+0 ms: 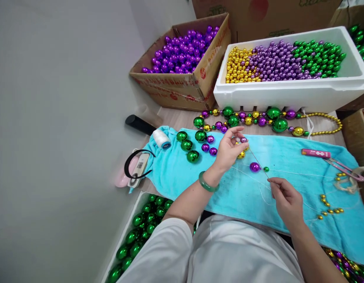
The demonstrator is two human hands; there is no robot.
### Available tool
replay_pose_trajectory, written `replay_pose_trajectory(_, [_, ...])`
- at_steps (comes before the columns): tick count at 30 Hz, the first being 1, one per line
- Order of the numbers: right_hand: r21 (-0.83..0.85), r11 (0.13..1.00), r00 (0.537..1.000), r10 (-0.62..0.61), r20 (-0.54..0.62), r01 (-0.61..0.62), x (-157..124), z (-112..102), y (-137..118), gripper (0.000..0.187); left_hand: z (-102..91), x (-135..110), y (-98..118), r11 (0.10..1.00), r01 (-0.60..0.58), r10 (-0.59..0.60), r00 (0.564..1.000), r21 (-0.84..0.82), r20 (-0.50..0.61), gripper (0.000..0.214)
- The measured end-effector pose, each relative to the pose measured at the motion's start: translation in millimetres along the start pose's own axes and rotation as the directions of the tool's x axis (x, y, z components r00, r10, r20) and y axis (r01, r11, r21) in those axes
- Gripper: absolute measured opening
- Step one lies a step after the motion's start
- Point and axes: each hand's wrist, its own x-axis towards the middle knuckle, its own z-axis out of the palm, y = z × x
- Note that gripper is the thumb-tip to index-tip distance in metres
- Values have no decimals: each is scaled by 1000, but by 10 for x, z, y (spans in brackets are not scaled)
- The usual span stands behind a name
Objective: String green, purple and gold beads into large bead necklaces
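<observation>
My left hand [229, 148] pinches a small purple bead [244, 140] between thumb and fingers, at the far tip of a long thin needle [257, 160]. Gold beads [241, 155] lie just under these fingers, partly hidden. My right hand [288, 199] is closed on the near end of the needle. White thread runs across the turquoise towel [240, 192]. Beside the needle rest a purple ball [255, 167] and a small green bead [266, 169]. Left of my left hand are large green balls [192, 156] and smaller purple ones [205, 147].
Behind the towel lies a finished-looking bead string [280, 125]. A white foam box [288, 88] and a cardboard box [182, 88] hold beads. A thread spool [161, 139] stands left; pink-handled snips [346, 169] and loose gold beads [330, 211] lie right. Green balls [137, 220] fill a box below.
</observation>
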Motion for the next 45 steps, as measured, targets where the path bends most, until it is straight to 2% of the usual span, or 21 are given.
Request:
replay_pose_trajectory(5, [46,998,999,40,-1,-40,28,28,-19,23,-64,48,-18,998,33,-37,996,52,81,37])
replay_pose_trajectory(7, [95,994,999,54,-2,-54,33,31,-26,23,-167,127,-30,983,30,-41,997,180,58,31])
replay_pose_trajectory(8, [115,992,998,58,-5,-57,34,25,-27,24,-234,174,-28,950,10,-27,998,313,49,28])
replay_pose_trajectory(9, [129,990,998,60,-9,-58,36,16,-27,24,-305,218,-22,876,-19,-11,998,482,60,23])
replay_pose_trajectory(11, [131,990,998,64,-16,-61,41,-11,-19,24,-435,280,-3,598,-99,-22,990,796,140,14])
replay_pose_trajectory(13, [131,989,997,67,-24,-63,48,-38,1,23,-513,286,5,294,-183,-128,965,938,228,10])
replay_pose_trajectory(14, [135,989,997,68,-30,-63,52,-49,15,23,-527,269,0,182,-213,-184,952,960,246,11])
replay_pose_trajectory(16, [148,987,997,65,-43,-58,61,-61,43,22,-512,216,-31,31,-245,-247,938,969,245,17])
replay_pose_trajectory(19, [157,986,997,64,-47,-56,66,-62,71,22,-450,146,-102,-61,-255,-277,933,965,229,28])
replay_pose_trajectory(22, [153,986,996,77,-33,-71,57,-62,69,23,-445,138,-146,-14,-238,-296,929,971,223,30])
replay_pose_trajectory(24, [141,987,996,85,-23,-81,44,-67,62,23,-493,155,-140,85,-230,-241,939,969,244,30])
replay_pose_trajectory(26, [125,989,996,85,-13,-83,30,-71,61,22,-559,167,-111,264,-212,-133,958,941,253,31])
replay_pose_trajectory(28, [104,992,997,73,-1,-73,17,-67,67,22,-606,157,-78,530,-142,-70,975,836,210,32])
replay_pose_trajectory(30, [76,996,999,47,17,-48,11,-54,70,22,-611,125,-55,783,-21,-115,978,622,177,36])
replay_pose_trajectory(32, [44,999,999,14,32,-15,12,-34,62,22,-572,83,-45,923,96,-177,966,372,189,39])
replay_pose_trajectory(34, [20,1000,999,-13,36,13,17,-17,47,22,-512,47,-41,970,167,-200,961,178,189,37])
replay_pose_trajectory(37, [1,1000,999,-22,24,22,24,-7,36,22,-440,24,-36,978,208,-208,964,18,167,35])
replay_pose_trajectory(45, [-30,1000,1000,-7,5,8,23,-48,65,21,-448,25,-64,989,148,-142,968,-10,206,40])
